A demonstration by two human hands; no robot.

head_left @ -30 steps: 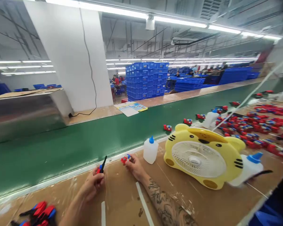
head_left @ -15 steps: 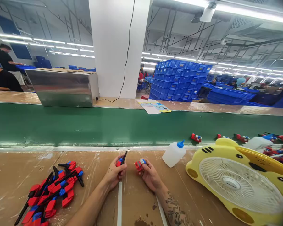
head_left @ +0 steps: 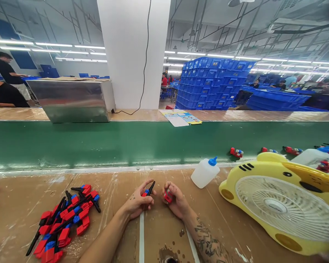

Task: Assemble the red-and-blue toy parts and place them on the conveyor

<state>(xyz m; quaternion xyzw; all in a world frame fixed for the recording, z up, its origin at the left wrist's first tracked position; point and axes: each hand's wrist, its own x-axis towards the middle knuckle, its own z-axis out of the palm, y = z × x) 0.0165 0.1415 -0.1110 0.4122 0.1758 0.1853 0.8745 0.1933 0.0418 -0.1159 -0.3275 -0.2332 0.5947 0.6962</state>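
My left hand, near the middle of the brown work surface, holds a small red and blue part with a black rod that points up and to the right. Just to its right, my right hand has its fingers curled round a small red part, mostly hidden by the fingers. The two hands are apart. To the left lies a heap of red, blue and black parts. A white bottle with a blue cap stands to the right of my right hand.
A yellow animal-shaped fan fills the right side. Beyond runs a green belt with red and blue pieces at its right. A metal box, blue crates and people stand farther back.
The view has shifted slightly. My right hand has turned and closed more around its red part, hiding its white and blue portion. My left hand still holds its piece, with some fingers more extended.
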